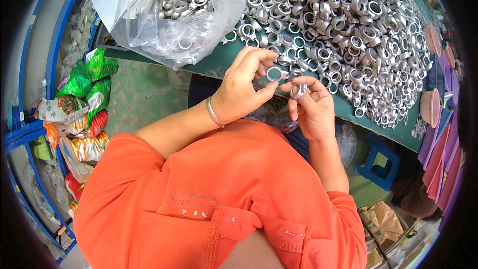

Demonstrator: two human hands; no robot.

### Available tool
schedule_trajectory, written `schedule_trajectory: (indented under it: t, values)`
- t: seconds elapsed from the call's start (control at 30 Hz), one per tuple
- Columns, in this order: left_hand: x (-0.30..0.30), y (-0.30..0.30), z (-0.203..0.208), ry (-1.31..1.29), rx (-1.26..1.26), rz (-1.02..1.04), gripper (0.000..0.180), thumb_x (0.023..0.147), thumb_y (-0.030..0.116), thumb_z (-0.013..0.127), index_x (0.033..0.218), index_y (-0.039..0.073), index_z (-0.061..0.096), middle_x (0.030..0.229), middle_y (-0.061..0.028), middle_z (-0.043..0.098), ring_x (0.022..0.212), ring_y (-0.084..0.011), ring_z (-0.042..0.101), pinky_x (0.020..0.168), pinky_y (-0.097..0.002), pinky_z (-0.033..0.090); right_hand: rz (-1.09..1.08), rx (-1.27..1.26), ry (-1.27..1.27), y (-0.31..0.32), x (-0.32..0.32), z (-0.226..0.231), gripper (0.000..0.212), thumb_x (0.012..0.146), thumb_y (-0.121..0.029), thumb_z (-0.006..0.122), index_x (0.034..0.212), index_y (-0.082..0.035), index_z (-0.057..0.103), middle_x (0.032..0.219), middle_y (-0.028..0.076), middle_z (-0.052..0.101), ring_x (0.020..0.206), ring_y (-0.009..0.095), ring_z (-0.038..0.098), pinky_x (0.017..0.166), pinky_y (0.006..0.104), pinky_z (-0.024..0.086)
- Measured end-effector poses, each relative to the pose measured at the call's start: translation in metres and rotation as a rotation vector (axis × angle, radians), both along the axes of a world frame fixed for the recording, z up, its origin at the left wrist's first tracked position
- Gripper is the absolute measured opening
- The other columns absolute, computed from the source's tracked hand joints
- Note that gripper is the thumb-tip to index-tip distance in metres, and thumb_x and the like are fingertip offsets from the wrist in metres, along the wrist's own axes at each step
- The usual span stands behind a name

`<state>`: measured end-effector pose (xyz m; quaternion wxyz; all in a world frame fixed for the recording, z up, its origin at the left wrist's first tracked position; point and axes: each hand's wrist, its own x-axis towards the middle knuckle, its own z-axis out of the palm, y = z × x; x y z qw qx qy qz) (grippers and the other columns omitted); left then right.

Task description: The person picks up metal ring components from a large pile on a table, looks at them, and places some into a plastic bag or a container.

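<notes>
A worker in an orange shirt (pixel 199 204) pinches a metal ring (pixel 298 91) between thumb and fingers of the right hand (pixel 317 111), just above the near edge of a green desk (pixel 406 138). The left hand (pixel 239 89), a bracelet (pixel 214 113) on its wrist, has fingers bent and thumb apart around a second ring (pixel 281 74); whether it grips that ring cannot be told. Beyond, a heap of rings (pixel 348 35) covers much of the desk, beside a clear bag (pixel 149 35) holding more. A blue stool (pixel 392 169) stands below right; green packages (pixel 79 80) lie at left.
</notes>
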<state>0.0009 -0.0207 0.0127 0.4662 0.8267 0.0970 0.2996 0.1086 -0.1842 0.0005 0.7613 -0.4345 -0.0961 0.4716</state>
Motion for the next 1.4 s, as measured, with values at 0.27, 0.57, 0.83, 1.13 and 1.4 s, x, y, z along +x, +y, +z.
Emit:
schedule_trajectory:
  t: [0.27, 0.57, 0.83, 1.13, 1.4]
  values:
    - [-0.003, 0.06, 0.053, -0.307, 0.48, 0.399, 0.042, 0.066, -0.01, 0.074, 0.105, 0.002, 0.063, 0.105, -0.0087, 0.055, 0.074, -0.0145, 0.052, 0.072, -0.0275, 0.046, -0.017, -0.104, -0.076, -0.006, -0.005, 0.003, 0.018, 0.094, 0.001, 0.054, 0.111, 0.003, 0.057, 0.101, 0.02, 0.068, 0.064, 0.014, 0.062, 0.05, 0.0233, 0.05]
    - [-0.006, 0.053, 0.048, -0.336, 0.329, 0.22, 0.029, 0.076, -0.006, 0.072, 0.103, 0.001, 0.067, 0.105, -0.0098, 0.061, 0.068, -0.0109, 0.054, 0.062, -0.0229, 0.045, 0.033, -0.01, 0.073, -0.004, 0.0, 0.004, 0.018, 0.094, 0.0, 0.057, 0.111, 0.003, 0.059, 0.102, 0.019, 0.068, 0.064, 0.015, 0.062, 0.051, 0.0246, 0.052]
    - [0.0, -0.002, 0.016, -0.065, 0.017, -0.299, 0.013, 0.082, -0.004, 0.07, 0.094, 0.0, 0.068, 0.089, -0.0069, 0.064, 0.064, -0.0085, 0.056, 0.055, -0.021, 0.045, -0.064, 0.043, -0.199, -0.012, -0.012, 0.006, 0.015, 0.093, 0.007, 0.055, 0.105, 0.002, 0.062, 0.105, 0.017, 0.066, 0.073, 0.017, 0.066, 0.061, 0.0261, 0.056]
    - [0.016, 0.003, -0.004, 0.011, 0.169, -0.212, 0.018, 0.082, -0.003, 0.069, 0.099, 0.001, 0.067, 0.095, -0.0097, 0.061, 0.072, -0.0176, 0.06, 0.061, -0.0278, 0.049, -0.11, -0.338, -1.289, -0.041, -0.017, -0.005, 0.025, 0.07, 0.017, 0.056, 0.082, -0.002, 0.067, 0.102, 0.012, 0.064, 0.089, 0.026, 0.062, 0.075, 0.0315, 0.051]
    - [0.04, -0.013, -0.018, 0.056, 0.37, -0.179, 0.02, 0.076, 0.003, 0.074, 0.092, 0.003, 0.063, 0.09, -0.011, 0.058, 0.079, -0.0307, 0.06, 0.068, -0.0381, 0.05, -0.123, -0.687, -1.624, -0.017, -0.002, -0.002, 0.024, 0.074, -0.023, 0.08, 0.085, -0.008, 0.067, 0.079, 0.006, 0.054, 0.074, 0.027, 0.056, 0.062, 0.0398, 0.047]
